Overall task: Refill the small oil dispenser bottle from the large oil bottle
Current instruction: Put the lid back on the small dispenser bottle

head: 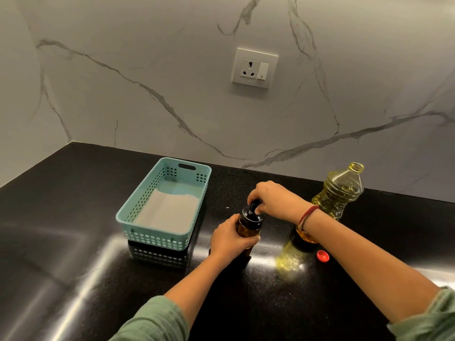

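The small amber dispenser bottle point(247, 228) stands on the black counter point(73, 242), its black pump cap point(251, 214) on top. My left hand point(230, 238) grips its body from the left. My right hand point(273, 200) pinches the black pump cap from above. Behind my right wrist the large clear oil bottle point(338, 190) stands uncapped, partly filled with yellow oil. Its red cap point(322, 256) lies on the counter in front of it.
A teal perforated basket point(138, 210) with a pale liner sits to the left of the small bottle. A marble wall with a white socket point(254, 68) rises behind the counter.
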`<state>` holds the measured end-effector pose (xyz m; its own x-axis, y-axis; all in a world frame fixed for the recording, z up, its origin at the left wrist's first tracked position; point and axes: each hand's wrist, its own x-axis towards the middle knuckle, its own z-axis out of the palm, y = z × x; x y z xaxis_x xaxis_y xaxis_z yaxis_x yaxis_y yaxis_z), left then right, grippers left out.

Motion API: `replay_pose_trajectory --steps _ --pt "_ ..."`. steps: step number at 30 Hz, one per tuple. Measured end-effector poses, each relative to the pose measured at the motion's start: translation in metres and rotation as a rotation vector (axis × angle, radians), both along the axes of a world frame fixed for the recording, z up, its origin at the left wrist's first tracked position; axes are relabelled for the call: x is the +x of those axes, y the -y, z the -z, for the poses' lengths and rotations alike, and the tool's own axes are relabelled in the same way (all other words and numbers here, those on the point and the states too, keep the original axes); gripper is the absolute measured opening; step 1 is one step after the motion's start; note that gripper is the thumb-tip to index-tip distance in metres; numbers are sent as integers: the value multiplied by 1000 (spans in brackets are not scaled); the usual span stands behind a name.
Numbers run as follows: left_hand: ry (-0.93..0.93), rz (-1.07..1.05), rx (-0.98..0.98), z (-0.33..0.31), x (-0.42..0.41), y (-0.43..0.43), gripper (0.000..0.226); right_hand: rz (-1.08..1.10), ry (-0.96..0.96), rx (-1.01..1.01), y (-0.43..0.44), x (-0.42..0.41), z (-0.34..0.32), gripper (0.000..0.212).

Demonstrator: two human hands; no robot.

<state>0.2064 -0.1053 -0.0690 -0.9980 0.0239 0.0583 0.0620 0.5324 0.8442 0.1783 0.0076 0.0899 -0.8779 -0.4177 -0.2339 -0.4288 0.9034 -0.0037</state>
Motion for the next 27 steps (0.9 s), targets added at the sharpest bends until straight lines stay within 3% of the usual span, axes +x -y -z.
replay_pose_trajectory --steps 27 --pt "2 -14 -10 1 0 -1 46 1 -60 38 1 2 10 31"
